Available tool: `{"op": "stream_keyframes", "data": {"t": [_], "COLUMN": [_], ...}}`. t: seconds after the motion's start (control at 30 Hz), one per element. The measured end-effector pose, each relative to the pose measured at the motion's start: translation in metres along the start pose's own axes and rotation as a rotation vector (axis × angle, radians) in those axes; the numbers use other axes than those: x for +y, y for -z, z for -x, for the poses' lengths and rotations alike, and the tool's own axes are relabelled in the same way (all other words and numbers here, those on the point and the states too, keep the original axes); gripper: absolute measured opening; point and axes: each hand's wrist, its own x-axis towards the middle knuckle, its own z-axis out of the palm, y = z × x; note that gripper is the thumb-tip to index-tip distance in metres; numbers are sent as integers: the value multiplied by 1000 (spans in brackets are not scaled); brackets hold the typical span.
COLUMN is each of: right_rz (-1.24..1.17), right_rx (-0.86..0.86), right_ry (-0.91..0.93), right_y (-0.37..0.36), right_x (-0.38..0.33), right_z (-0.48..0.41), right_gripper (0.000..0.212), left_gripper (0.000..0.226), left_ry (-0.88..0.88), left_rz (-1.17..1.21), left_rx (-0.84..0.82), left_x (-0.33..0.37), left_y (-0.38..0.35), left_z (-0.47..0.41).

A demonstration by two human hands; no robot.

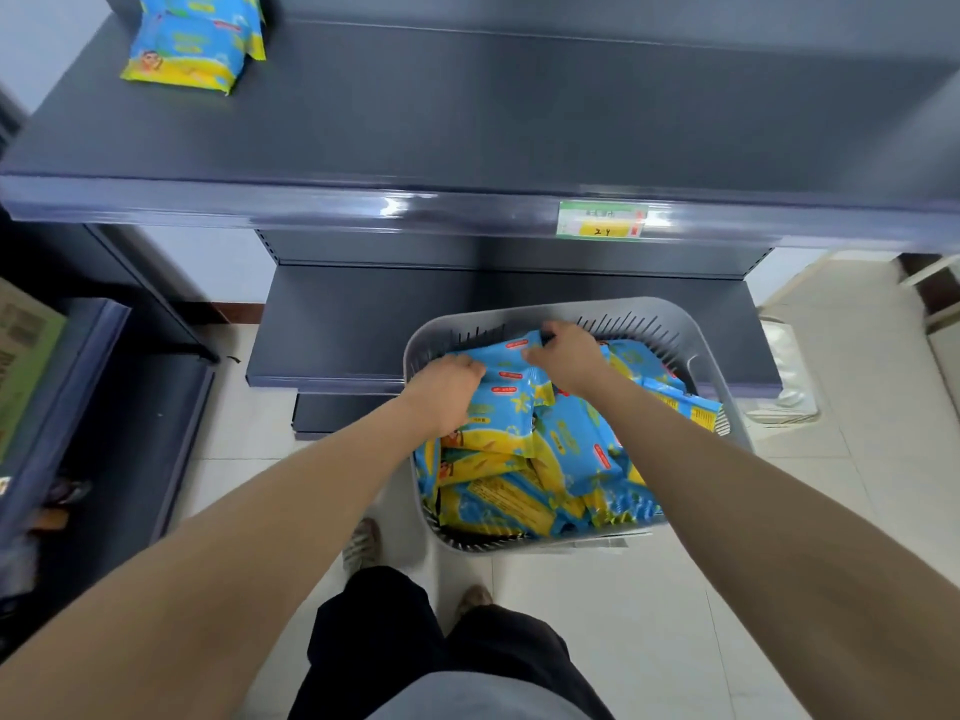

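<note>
A grey plastic basket (644, 310) stands on the tiled floor, filled with several blue and yellow snack packets (571, 449). My left hand (447, 389) grips the left side of a small stack of these packets (506, 402) at the top of the heap. My right hand (563, 356) holds the far upper edge of the same stack. Two matching packets (195, 39) stand on the upper dark shelf (467, 122) at its far left.
A price tag (602, 219) is clipped to the upper shelf's front edge. A lower dark shelf (332, 330) sits behind the basket. Another shelf unit (88, 407) stands at the left. My shoes (361, 543) and dark trousers are below, and a white object (787, 376) lies at the right.
</note>
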Motion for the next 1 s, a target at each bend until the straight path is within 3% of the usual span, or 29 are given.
{"op": "stream_keyframes", "data": {"t": [0.1, 0.27, 0.37, 0.43, 0.53, 0.73, 1.0], "right_rz": [34, -111, -149, -154, -177, -194, -398], "right_rx": [-56, -84, -41, -11, 81, 233, 324], "right_ry": [11, 42, 141, 214, 298, 539, 582], "right_y": [2, 4, 22, 42, 70, 114, 112], "right_x": [-4, -8, -16, -24, -39, -90, -189], "right_z": [2, 7, 15, 21, 29, 54, 28], "right_gripper": [33, 38, 24, 14, 15, 55, 37], "left_gripper": [37, 26, 21, 23, 22, 24, 18], "left_ry": [21, 9, -2, -5, 5, 24, 96], "left_rz": [-46, 6, 81, 101, 117, 237, 317], "left_rx": [-21, -51, -37, 6, 107, 284, 502], "left_x": [-1, 5, 9, 11, 11, -11, -79], "left_y": [2, 18, 36, 52, 82, 139, 191], "left_z": [0, 8, 19, 27, 37, 59, 83]}}
